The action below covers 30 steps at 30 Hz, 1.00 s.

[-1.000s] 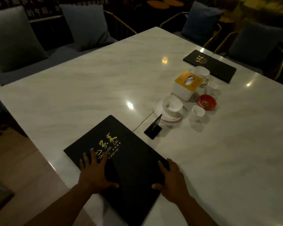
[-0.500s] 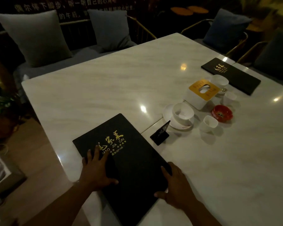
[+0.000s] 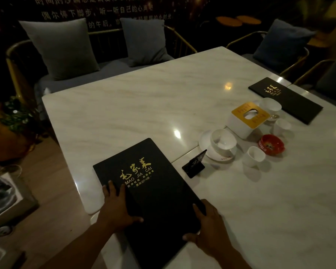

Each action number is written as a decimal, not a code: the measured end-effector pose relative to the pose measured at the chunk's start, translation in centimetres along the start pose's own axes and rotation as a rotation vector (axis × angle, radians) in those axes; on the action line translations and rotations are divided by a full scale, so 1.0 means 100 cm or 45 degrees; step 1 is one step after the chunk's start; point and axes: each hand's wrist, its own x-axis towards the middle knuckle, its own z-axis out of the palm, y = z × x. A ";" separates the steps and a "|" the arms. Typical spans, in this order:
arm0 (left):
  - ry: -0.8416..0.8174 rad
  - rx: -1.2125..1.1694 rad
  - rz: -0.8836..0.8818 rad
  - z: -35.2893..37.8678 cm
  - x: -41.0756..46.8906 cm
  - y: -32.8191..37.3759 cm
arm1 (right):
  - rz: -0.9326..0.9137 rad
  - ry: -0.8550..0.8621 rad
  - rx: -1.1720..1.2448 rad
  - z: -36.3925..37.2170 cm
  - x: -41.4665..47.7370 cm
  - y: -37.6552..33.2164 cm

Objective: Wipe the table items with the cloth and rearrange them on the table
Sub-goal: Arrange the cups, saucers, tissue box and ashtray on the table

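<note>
A large black menu [image 3: 153,191] with gold lettering lies flat at the near-left corner of the white marble table [image 3: 144,105]. My left hand [image 3: 117,207] lies on the menu's near-left edge, fingers spread. My right hand [image 3: 208,230] grips its near-right corner. Beyond it stand a small black card stand [image 3: 195,165], a white bowl on a saucer [image 3: 222,141], a white cup [image 3: 253,156], a red ashtray [image 3: 271,143], a white tissue box with a yellow top [image 3: 247,118], another bowl [image 3: 270,105], another cup [image 3: 282,126] and a second black menu [image 3: 285,100]. No cloth is in view.
Gold-framed chairs with grey cushions [image 3: 60,49] stand along the far side, and another with a blue cushion [image 3: 279,43] at the far right. A potted plant [image 3: 16,121] and a low stand [image 3: 6,195] sit on the wooden floor to the left.
The view has shifted left and tilted up, showing more of the chairs and floor. Both hands stay on the near menu, which has hardly moved on the table.
</note>
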 end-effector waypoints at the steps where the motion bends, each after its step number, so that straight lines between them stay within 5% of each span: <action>1: -0.002 0.004 0.001 -0.001 -0.001 0.001 | 0.001 0.004 0.006 -0.001 -0.001 0.000; 30: -0.130 0.100 0.009 -0.006 0.001 -0.001 | 0.076 -0.023 0.080 -0.010 -0.007 -0.011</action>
